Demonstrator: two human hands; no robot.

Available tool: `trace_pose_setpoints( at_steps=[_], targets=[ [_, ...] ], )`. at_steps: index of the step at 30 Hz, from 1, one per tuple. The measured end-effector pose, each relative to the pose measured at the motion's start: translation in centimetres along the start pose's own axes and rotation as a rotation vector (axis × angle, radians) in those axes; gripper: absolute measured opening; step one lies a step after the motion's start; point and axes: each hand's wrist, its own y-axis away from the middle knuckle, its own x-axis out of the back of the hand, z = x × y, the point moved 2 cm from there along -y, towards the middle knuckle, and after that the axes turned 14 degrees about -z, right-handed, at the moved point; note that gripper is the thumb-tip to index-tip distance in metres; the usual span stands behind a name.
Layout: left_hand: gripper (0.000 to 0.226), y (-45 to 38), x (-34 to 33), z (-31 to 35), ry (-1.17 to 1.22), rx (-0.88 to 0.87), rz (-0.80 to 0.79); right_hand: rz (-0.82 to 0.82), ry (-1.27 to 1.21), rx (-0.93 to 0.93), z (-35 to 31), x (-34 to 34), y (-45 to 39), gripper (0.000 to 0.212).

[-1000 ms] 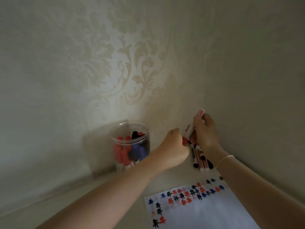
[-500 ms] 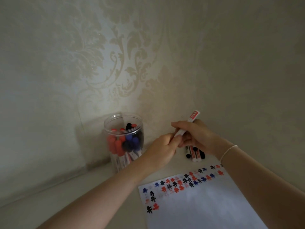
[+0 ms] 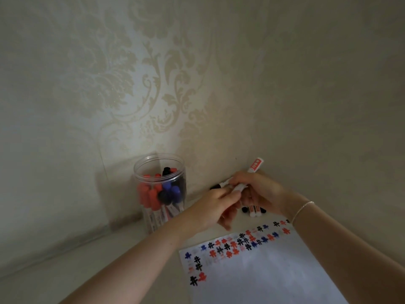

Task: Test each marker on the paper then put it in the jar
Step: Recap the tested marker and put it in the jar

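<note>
- The right hand grips a white marker, held tilted above the counter.
- The left hand pinches the marker's lower end, fingers curled.
- A clear jar of capped markers stands left of the hands.
- The paper, with red, blue and black test marks, lies nearest the camera.
- Spare markers lie behind the paper, under the right hand.

I am seeing a red label on the marker I am holding, but its print is showing too small to read.
</note>
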Motion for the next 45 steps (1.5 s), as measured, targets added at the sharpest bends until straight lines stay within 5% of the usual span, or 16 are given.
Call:
trace_pose_setpoints(
  at_steps=[4, 8, 15, 17, 22, 28, 39, 45],
  targets=[
    [0.028, -0.4, 0.5, 0.3, -0.298, 0.038, 0.076, -0.026, 0.039, -0.029, 0.3, -0.5, 0.0, 0.027],
    [0.018, 0.0, 0.1, 0.2, -0.021, -0.006, 0.085, -0.013, -0.105, 0.021, 0.4, -1.0, -0.2, 0.036],
    [0.024, 0.6, 0.0, -1.3, 0.073, -0.056, 0.059, -0.019, -0.151, 0.054, 0.7, -1.8, -0.3, 0.03],
    [0.028, 0.1, 0.1, -1.9, -0.072, -0.034, 0.126, 0.077, -0.128, 0.065, 0.8, -1.6, -0.4, 0.029],
    [0.032, -1.1, 0.4, -4.7, -0.468, 0.119, 0.248, 0.627, -0.044, 0.102, 1.4, 0.1, -0.4, 0.025],
    [0.05, -1.3, -0.2, -8.0, -0.817, 0.151, 0.233, 0.845, 0.013, 0.109, 2.4, 0.7, 1.0, 0.027],
    [0.063, 1.1, -0.6, -7.8, -0.65, 0.159, 0.176, 0.85, 0.01, 0.111, 3.4, -0.6, 1.3, 0.031],
    [0.061, 6.1, -0.4, -7.8, -0.657, 0.044, 0.083, 0.591, -0.223, 0.214, 2.9, -1.9, 0.8, 0.018]
  ],
)
